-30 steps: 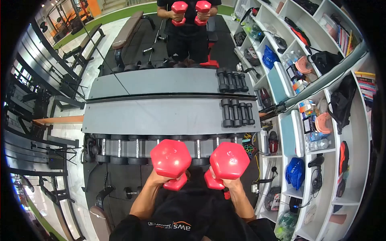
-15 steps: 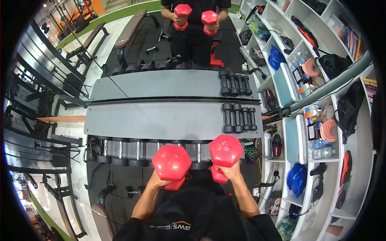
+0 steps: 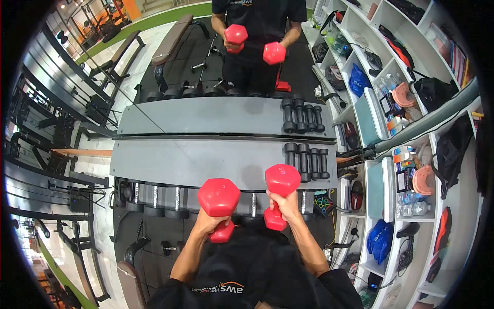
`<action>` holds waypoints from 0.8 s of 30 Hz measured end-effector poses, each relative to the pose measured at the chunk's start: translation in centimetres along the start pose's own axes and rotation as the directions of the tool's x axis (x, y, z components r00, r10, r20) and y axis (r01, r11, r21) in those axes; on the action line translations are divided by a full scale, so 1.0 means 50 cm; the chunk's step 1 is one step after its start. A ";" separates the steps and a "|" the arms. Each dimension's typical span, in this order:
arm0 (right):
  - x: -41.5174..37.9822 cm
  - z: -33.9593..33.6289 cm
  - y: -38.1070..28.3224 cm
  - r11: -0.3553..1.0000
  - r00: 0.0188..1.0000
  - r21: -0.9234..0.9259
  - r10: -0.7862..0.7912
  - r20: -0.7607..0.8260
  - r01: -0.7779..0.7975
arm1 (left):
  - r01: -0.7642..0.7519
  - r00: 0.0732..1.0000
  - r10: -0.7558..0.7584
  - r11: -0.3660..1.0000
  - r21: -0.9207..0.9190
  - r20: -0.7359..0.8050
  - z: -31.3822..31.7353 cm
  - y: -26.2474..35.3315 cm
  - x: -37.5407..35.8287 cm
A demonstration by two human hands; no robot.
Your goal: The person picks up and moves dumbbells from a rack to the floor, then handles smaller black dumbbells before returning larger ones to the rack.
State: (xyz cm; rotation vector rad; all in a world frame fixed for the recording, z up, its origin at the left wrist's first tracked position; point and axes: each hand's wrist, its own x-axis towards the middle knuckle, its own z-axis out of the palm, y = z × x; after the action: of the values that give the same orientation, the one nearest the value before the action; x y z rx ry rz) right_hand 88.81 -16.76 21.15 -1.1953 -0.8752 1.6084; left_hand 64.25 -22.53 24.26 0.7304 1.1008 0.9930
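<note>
In front of my chest I hold a pair of red hexagonal dumbbells. My left hand (image 3: 210,222) is closed around the handle of the left dumbbell (image 3: 219,197), whose big upper head hides much of the grip. My right hand (image 3: 286,207) wraps the handle of the right dumbbell (image 3: 282,179); its lower head shows below my fingers. Both weights stand tilted, upper heads leaning away from me, apart from each other. A mirror ahead repeats them as a reflected left dumbbell (image 3: 235,34) and a reflected right dumbbell (image 3: 274,53).
A grey rack top (image 3: 195,159) lies ahead, with several small black dumbbells (image 3: 305,162) at its right end. Larger dumbbells (image 3: 177,198) sit on the tier beneath. White shelves (image 3: 383,247) with bags and bottles line the right. A padded bench (image 3: 131,283) stands at lower left.
Both dumbbells have come down, the right one more, as the mirror also shows. The right one now shows more of its handle and lower head. My view has shifted slightly upward.
</note>
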 end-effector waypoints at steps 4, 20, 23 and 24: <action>0.081 -0.016 0.026 0.999 0.997 -0.019 0.036 -0.073 -0.037 | -0.027 0.998 0.032 0.995 0.101 -0.049 0.010 0.024 0.011; 0.372 -0.120 0.204 0.905 0.885 -0.147 0.338 -0.319 -0.399 | 0.006 0.986 -0.012 0.999 -0.036 -0.164 -0.016 0.011 0.086; 0.404 -0.129 0.212 0.884 0.864 -0.166 0.360 -0.351 -0.436 | 0.056 0.980 -0.052 0.998 0.015 -0.191 -0.021 0.011 0.101; 0.410 -0.134 0.221 0.880 0.860 -0.163 0.372 -0.350 -0.447 | 0.068 0.979 -0.058 0.997 0.045 -0.196 -0.022 0.011 0.105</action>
State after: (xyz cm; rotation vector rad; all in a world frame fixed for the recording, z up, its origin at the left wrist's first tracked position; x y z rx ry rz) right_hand 90.25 -0.85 2.93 -1.8545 -0.6457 1.6089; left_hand 63.73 -17.51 22.41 0.6457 1.3165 1.0004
